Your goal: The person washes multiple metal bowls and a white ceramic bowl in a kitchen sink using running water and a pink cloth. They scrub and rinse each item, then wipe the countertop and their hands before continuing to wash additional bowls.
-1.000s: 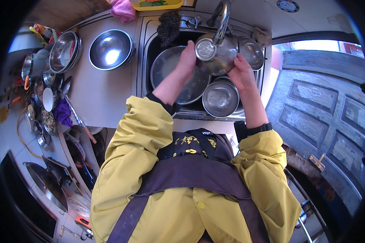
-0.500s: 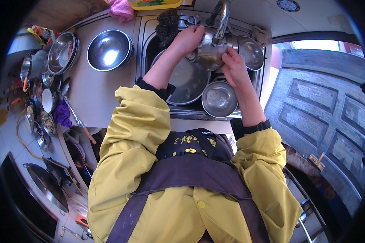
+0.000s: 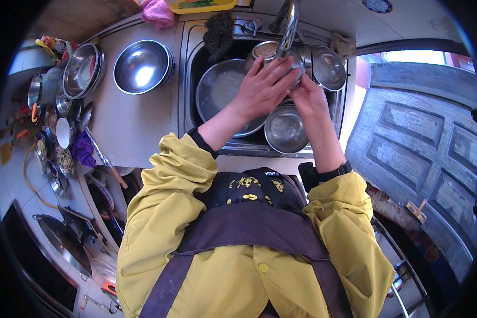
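A metal bowl (image 3: 298, 67) is under the tap (image 3: 290, 32), mostly covered by my hands. My left hand (image 3: 262, 91) lies across it with fingers stretched out and slightly apart. My right hand (image 3: 309, 99) grips its right side, thumb up near the rim. Just left of the tap's spout shows a round metal base (image 3: 265, 49); whether it belongs to the same bowl I cannot tell. Below my left hand, a wide metal basin (image 3: 209, 87) with cloudy liquid sits in the sink (image 3: 187, 114). Small metal bowls (image 3: 286, 129) are stacked near my right wrist.
Another metal bowl (image 3: 328, 69) rests at the sink's right side. A dark scouring pad (image 3: 218, 34) lies at the back left edge, a rag (image 3: 342, 46) at the back right. Nested bowls (image 3: 143, 66) stand on the left counter, beyond them a ladle (image 3: 86, 113) and several dishes.
My left hand has moved from the bowl's far left rim down and right, opening flat over it. The bowl has shifted or turned in my right hand, which stays near its right side.
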`<state>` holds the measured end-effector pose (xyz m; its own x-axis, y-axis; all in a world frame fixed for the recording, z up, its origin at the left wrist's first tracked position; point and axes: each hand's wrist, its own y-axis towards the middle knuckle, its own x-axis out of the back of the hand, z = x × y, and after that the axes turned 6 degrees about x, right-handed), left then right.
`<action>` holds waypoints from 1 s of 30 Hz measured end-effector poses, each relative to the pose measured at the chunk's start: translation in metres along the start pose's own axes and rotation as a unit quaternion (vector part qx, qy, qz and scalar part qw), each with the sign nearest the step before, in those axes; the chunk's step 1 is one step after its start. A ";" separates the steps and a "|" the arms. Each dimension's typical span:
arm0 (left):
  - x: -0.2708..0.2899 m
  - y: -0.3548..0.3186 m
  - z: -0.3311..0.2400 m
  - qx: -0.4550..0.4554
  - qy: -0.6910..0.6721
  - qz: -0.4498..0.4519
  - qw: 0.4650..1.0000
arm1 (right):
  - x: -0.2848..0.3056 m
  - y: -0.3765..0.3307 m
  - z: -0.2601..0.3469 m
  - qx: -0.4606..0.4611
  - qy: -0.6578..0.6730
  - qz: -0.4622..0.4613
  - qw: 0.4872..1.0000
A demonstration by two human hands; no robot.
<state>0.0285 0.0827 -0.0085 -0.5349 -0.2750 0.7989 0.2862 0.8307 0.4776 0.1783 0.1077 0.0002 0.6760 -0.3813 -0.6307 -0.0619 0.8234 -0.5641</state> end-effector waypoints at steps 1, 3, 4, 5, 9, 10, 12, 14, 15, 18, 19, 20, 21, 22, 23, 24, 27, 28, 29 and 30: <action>-0.003 -0.005 0.001 0.009 -0.017 -0.001 1.000 | 0.001 -0.002 0.001 0.001 0.014 -0.008 1.000; -0.008 -0.010 0.001 0.080 -0.092 -0.065 0.990 | 0.002 -0.005 0.004 0.008 0.024 -0.021 0.999; -0.011 -0.010 0.001 0.117 -0.125 -0.095 0.981 | 0.003 -0.005 0.005 0.015 0.020 -0.027 0.999; -0.012 -0.009 0.003 0.140 -0.177 -0.098 0.969 | 0.005 -0.005 0.006 0.019 0.023 -0.040 0.999; -0.010 0.002 0.009 0.258 -0.275 -0.062 0.924 | 0.012 -0.003 0.007 0.014 0.033 -0.027 0.999; -0.009 0.006 0.012 0.304 -0.300 -0.026 0.904 | 0.014 -0.004 0.007 0.015 0.020 -0.025 0.999; -0.006 0.012 0.014 0.360 -0.287 0.009 0.888 | 0.015 -0.007 0.005 0.020 -0.018 0.004 1.000; -0.006 0.017 0.016 0.429 -0.288 0.072 0.853 | 0.015 -0.010 0.002 0.028 -0.066 0.053 0.996; -0.007 0.019 0.018 0.447 -0.290 0.068 0.844 | 0.015 -0.012 0.000 0.031 -0.080 0.081 0.993; -0.013 0.025 0.029 0.557 -0.367 0.016 0.745 | 0.012 -0.016 -0.001 0.040 -0.127 0.146 0.980; -0.015 0.027 0.035 0.598 -0.408 0.017 0.690 | 0.012 -0.016 -0.001 0.043 -0.148 0.154 0.976; -0.016 0.027 0.042 0.600 -0.507 -0.009 0.619 | 0.011 -0.017 0.000 0.034 -0.174 0.138 0.974; -0.018 0.026 0.046 0.611 -0.550 -0.009 0.570 | 0.012 -0.016 0.001 0.042 -0.150 0.144 0.977; -0.019 0.024 0.050 0.591 -0.585 0.020 0.555 | 0.012 -0.016 0.002 0.039 -0.131 0.124 0.983; -0.019 0.021 0.051 0.587 -0.601 0.025 0.542 | 0.013 -0.015 0.003 0.041 -0.103 0.119 0.987; -0.020 0.017 0.051 0.538 -0.628 0.026 0.562 | 0.014 -0.013 0.003 0.038 -0.084 0.101 0.991; -0.019 0.003 0.042 0.368 -0.520 0.031 0.770 | 0.018 -0.009 0.003 0.042 -0.026 0.081 0.995; -0.020 0.001 0.037 0.388 -0.564 0.006 0.729 | 0.020 -0.007 0.002 0.044 -0.020 0.072 0.996; -0.019 -0.001 0.035 0.398 -0.606 -0.013 0.688 | 0.022 -0.005 0.002 0.043 -0.005 0.077 0.996; -0.020 -0.001 0.033 0.415 -0.600 -0.013 0.684 | 0.024 -0.003 0.001 0.033 0.006 0.061 0.998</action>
<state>0.0130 0.1032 -0.0368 -0.9410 -0.1127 -0.3191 -0.0186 0.9587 -0.2838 0.1953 0.0961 -0.0127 0.6571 -0.2820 -0.6991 -0.0942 0.8894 -0.4473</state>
